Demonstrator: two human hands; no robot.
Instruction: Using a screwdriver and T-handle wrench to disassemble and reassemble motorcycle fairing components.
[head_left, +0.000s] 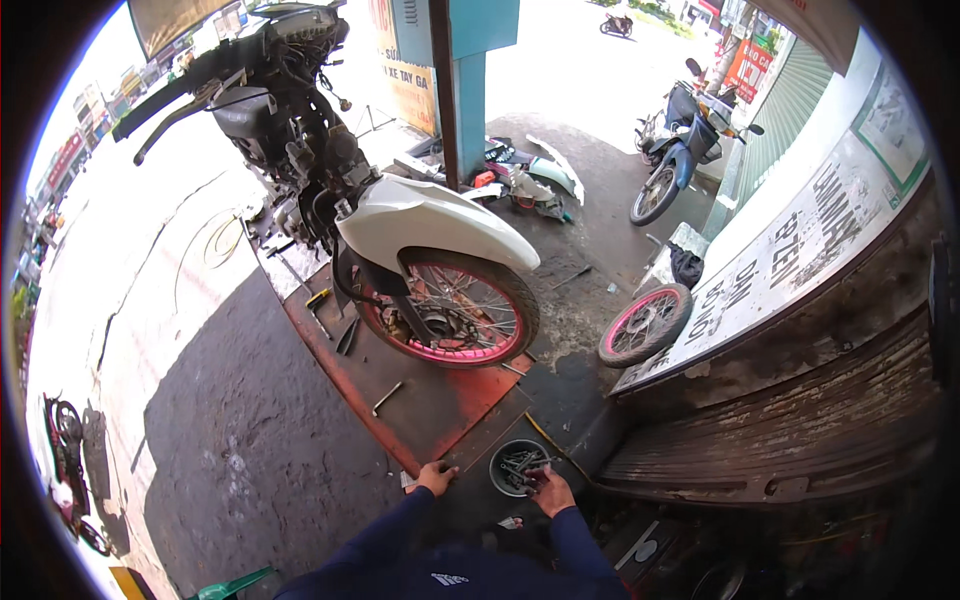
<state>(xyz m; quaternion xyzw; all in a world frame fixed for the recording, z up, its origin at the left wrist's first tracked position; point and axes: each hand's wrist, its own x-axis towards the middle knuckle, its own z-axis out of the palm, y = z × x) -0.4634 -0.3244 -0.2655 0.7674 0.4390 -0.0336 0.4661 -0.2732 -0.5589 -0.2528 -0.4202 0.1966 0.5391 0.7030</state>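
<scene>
A round metal bowl point(494, 474) full of bolts and other small metal parts point(520, 468) stands on the ground in front of me. My right hand point(551, 493) is at its right rim, fingers curled in over the parts; what they pinch is too small to make out. Left of the bowl, my left hand point(436, 478) hovers by the near corner of a red lift platform point(475, 412), its fingers a little apart and no held thing visible. On the platform stands a partly stripped motorbike point(310, 150) with a white front fender point(437, 222) and a pink-rimmed front wheel point(500, 322).
An L-shaped wrench point(387, 399) and a yellow-handled screwdriver point(318, 298) lie on the platform. A loose pink-rimmed wheel point(648, 325) leans against a white signboard point(770, 260). Beyond are removed body panels point(535, 185), a blue post point(470, 120) and a parked blue motorbike point(682, 150).
</scene>
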